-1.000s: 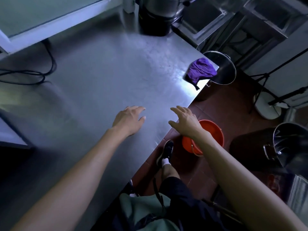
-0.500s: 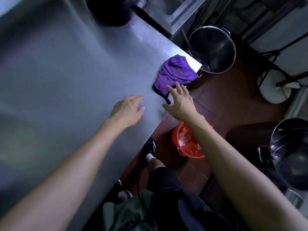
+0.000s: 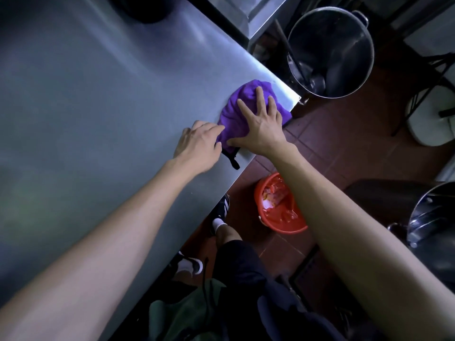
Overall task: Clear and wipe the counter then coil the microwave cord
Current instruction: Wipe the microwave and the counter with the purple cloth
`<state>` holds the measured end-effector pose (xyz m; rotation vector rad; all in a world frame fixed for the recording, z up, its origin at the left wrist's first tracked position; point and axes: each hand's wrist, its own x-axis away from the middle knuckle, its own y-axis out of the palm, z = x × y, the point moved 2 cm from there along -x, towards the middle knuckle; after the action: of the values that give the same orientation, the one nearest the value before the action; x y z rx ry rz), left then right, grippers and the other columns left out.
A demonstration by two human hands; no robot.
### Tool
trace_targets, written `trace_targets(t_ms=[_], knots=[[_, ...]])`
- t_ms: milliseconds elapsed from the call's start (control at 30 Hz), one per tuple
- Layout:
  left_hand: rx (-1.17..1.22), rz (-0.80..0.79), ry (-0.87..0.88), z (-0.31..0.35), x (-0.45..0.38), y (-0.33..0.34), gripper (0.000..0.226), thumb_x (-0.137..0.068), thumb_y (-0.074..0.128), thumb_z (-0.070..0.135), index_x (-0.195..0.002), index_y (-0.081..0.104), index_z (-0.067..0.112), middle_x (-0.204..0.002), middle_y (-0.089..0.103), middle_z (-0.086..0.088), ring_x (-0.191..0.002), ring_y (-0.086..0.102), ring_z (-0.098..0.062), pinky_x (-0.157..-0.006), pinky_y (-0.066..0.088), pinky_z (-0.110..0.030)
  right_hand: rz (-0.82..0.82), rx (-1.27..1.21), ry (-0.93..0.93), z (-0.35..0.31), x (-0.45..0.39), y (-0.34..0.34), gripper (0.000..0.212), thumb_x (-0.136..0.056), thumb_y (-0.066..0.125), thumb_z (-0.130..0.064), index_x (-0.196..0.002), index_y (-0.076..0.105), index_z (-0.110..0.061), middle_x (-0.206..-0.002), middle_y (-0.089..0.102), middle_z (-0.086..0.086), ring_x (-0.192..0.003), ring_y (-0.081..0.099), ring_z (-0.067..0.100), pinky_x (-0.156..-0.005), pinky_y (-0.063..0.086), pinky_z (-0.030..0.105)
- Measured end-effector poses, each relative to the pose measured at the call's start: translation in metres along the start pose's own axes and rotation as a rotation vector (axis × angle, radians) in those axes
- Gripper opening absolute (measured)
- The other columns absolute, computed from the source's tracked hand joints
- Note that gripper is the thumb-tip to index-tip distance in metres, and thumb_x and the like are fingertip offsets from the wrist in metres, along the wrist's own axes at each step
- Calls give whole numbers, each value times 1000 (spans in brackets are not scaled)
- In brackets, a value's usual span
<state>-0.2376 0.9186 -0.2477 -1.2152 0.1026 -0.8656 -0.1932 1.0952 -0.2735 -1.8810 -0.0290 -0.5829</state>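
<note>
the steel counter (image 3: 93,99) fills the left and middle of the view, dull grey with a soft sheen, its corner pointing toward the right. the left hand (image 3: 197,143) rests on the counter near that corner, knuckles up, fingers bent and pressed close together, their tips against the near-left edge of the purple cloth (image 3: 236,114); whether they pinch the fabric or only touch it, i cannot tell. the cloth lies bunched on the counter right at the corner, a dark strap or tag trailing from its near end along the counter's edge. the right hand (image 3: 261,124) lies flat on top of the cloth, fingers straight and spread wide, thumb stretched out along the cloth's near side, palm pressing down.

below the counter's edge, on the red-brown tiled floor, an orange bucket (image 3: 283,217) stands between the person's shoe and right forearm. further right, beyond the corner, a tall steel pot (image 3: 330,52) stands on the floor with utensils inside.
</note>
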Motion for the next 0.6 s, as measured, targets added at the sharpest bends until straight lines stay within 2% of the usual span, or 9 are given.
trace_targets(t_ms=[200,367,600], knots=[[49,31,-13,-10,8,-2,43,-97,53,23,-140,55,20,-138,59,2,-131,43,-22,-103,39,-42,55,114,-44,-15,-2,5,88,-66,71,-69,-142,41,-37,-163,12,10,-140,20,47,-107,29,61],[87,115,-60,-30,42,-11,33,-96,57,20,-127,65,18,-128,64,2,-124,49,-24,-100,42,-43,103,116,-125,-51,18,23,72,-71,70,-66,-133,53,-35,-158,25,10,-134,30,45,-103,31,58],[104,197,-255,-82,129,-17,32,-96,57,19,-126,66,15,-127,66,-3,-122,52,-28,-100,44,-43,95,113,-248,-103,58,55,59,-70,70,-52,-125,60,-33,-154,33,6,-128,36,42,-100,34,55]])
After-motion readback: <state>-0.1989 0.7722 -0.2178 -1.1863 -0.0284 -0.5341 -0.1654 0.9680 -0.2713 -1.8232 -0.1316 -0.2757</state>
